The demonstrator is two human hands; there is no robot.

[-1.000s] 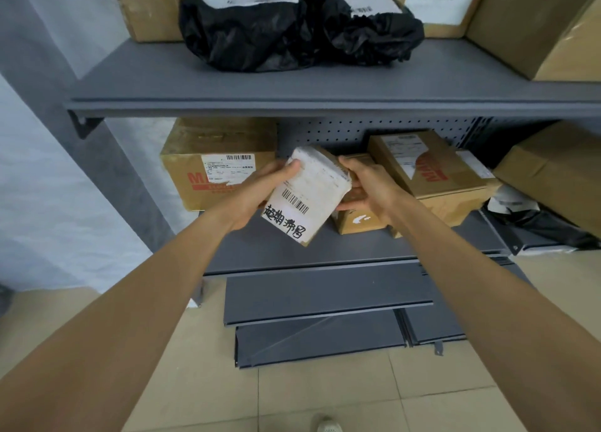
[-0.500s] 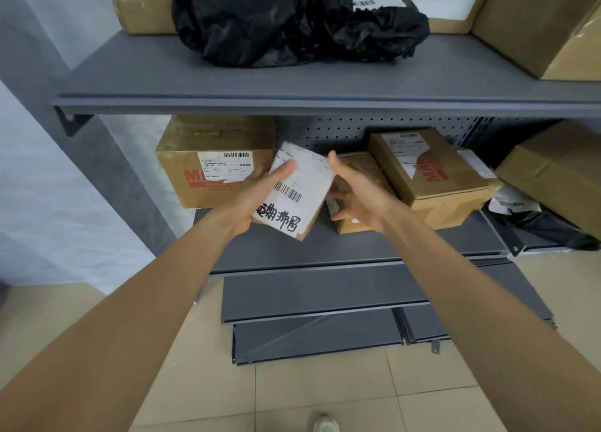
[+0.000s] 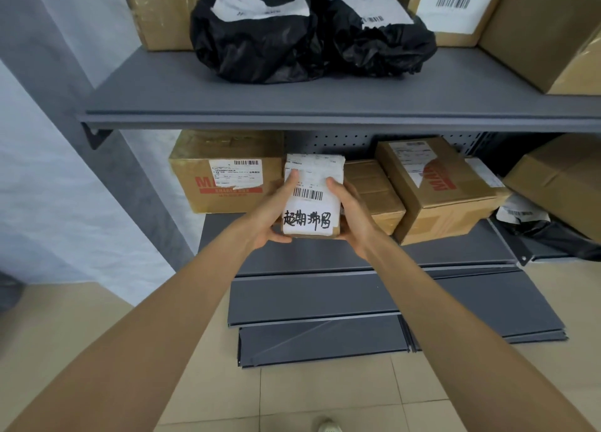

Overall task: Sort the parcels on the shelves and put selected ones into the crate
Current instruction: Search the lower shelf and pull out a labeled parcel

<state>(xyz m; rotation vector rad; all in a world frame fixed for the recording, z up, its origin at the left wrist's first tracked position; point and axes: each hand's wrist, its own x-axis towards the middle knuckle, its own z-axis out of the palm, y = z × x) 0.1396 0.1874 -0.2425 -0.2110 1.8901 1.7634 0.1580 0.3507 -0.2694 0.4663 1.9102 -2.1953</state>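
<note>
A small parcel (image 3: 312, 210) wrapped in a white label with a barcode and black handwriting is held upright in front of the lower shelf (image 3: 439, 256). My left hand (image 3: 273, 210) grips its left side, thumb on the label face. My right hand (image 3: 351, 213) grips its right side, thumb on the label too. Cardboard boxes stand on the lower shelf: one with red print at the left (image 3: 227, 174), a small one (image 3: 377, 194) behind the parcel, and a larger tilted one (image 3: 435, 187) to the right. No crate is in view.
The upper shelf (image 3: 292, 106) carries two black plastic bags (image 3: 260, 41) with labels and several cardboard boxes (image 3: 455, 8). A big box (image 3: 559, 184) and a black bag (image 3: 546, 233) sit at the lower right. Loose grey shelf panels (image 3: 357, 314) lie on the tiled floor.
The parcel has turned from tilted to upright, label facing me. My right hand, which was off it half a second ago, now grips its right side.
</note>
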